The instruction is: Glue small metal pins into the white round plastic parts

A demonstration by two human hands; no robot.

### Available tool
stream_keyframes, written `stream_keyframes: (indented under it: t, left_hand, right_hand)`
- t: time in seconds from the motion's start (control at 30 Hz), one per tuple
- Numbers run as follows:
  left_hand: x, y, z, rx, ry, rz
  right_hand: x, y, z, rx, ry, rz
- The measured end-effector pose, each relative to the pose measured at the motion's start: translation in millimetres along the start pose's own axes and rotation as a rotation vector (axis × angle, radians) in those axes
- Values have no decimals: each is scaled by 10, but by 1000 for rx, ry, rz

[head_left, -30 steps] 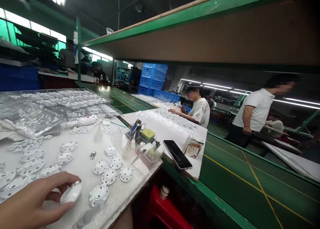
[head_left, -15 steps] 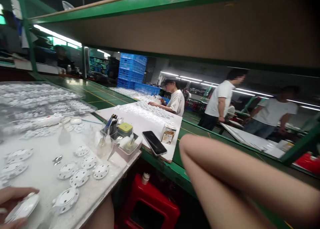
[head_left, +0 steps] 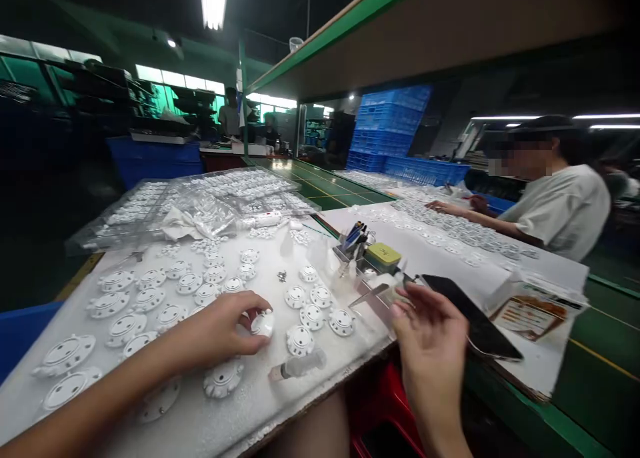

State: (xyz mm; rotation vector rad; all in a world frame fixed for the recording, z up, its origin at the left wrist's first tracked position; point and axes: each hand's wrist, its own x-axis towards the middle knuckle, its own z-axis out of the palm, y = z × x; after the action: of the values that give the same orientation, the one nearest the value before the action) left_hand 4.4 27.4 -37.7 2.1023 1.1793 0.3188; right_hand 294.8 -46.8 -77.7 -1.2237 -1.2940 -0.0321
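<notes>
My left hand [head_left: 239, 325] reaches over the white worktop with its fingers closed round a small white round plastic part [head_left: 263, 323]. To the right, past the worktop edge, my right hand [head_left: 433, 338] is raised with thumb and forefinger pinched on thin pointed metal tweezers [head_left: 371, 296], blurred by motion. The points face left, towards the loose white discs. Several white discs with holes [head_left: 313, 317] lie between the hands, and more discs [head_left: 127, 327] spread left of my left arm. A small heap of metal bits [head_left: 282, 276] sits beyond my left hand.
A clear syringe-like tube [head_left: 300, 365] lies near the front edge. A tool box with a yellow-green sponge [head_left: 384, 255], a phone [head_left: 470, 318] and a printed carton [head_left: 537, 311] stand right. Trays of parts [head_left: 200, 195] fill the back; a person [head_left: 555, 198] sits opposite.
The view has swung left and down to the worktop. My right hand, formerly only a blurred forearm at the right, now shows with tweezers. My left hand still holds the white part.
</notes>
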Motion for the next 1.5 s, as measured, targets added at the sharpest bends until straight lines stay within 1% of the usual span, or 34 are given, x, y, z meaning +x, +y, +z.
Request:
stream_keyframes:
  t: [0.03,0.07,0.13,0.2,0.27,0.3,0.33,0.4,0.43,0.47,0.5,0.53,0.6,0.63,0.73,0.83,0.93,1.13,1.3,1.5]
  left_hand:
    - [-7,16,-4,4,-4,-1]
    - [-12,28,-8,6,-7,-4]
    - [-17,41,-18,8,-11,-8]
    - [-18,49,-28,15,-5,-9]
    - [-20,60,-40,13,-3,-20]
    - [-23,67,-46,8,-6,-30]
    - [-27,75,-53,3,-12,-41]
    - [-36,92,-66,2,-24,-58]
    - [-40,101,-71,5,-29,-59]
    - [-44,107,-75,7,-32,-57]
    - [-46,112,-77,7,-34,-56]
    - [-46,114,-77,5,-37,-57]
    - [-40,105,-71,0,-43,-60]
    - [-35,93,-64,-1,-43,-59]
    - [-17,45,-37,4,-33,-33]
    - [-6,12,-19,-3,-26,-19]
    - [-1,16,-24,-17,-32,-30]
    - [-3,54,-53,-25,-44,-15]
    - [-13,61,-60,-56,-59,-26]
    - [8,71,-82,-68,-52,-8]
  right_hand:
    - [21,43,110,-45,-2,-9]
    - [44,92,189,-104,-38,-23]
    - [92,198,259,-217,-161,-65]
    - [140,286,236,-265,-245,-90]
    - [179,299,155,-286,-305,-129]
    - [194,265,105,-303,-298,-154]
    - [206,205,55,-325,-263,-169]
    - [219,31,-10,-319,-144,-173]
    - [221,-63,-12,-271,-107,-165]
    - [221,-146,17,-198,-107,-172]
    - [219,-209,76,-123,-157,-196]
    - [215,-247,166,-61,-234,-234]
    - [202,-251,403,-17,-370,-317]
    - [194,-228,532,-22,-405,-337]
    - [175,-137,853,-44,-432,-345]
    - [182,-92,1010,-61,-487,-345]
    - [199,-76,1061,-77,-533,-345]
    - [184,-51,1090,-73,-580,-421]
    - [194,-44,1114,-66,-641,-422]
    - [207,-37,1125,-63,-638,-447]
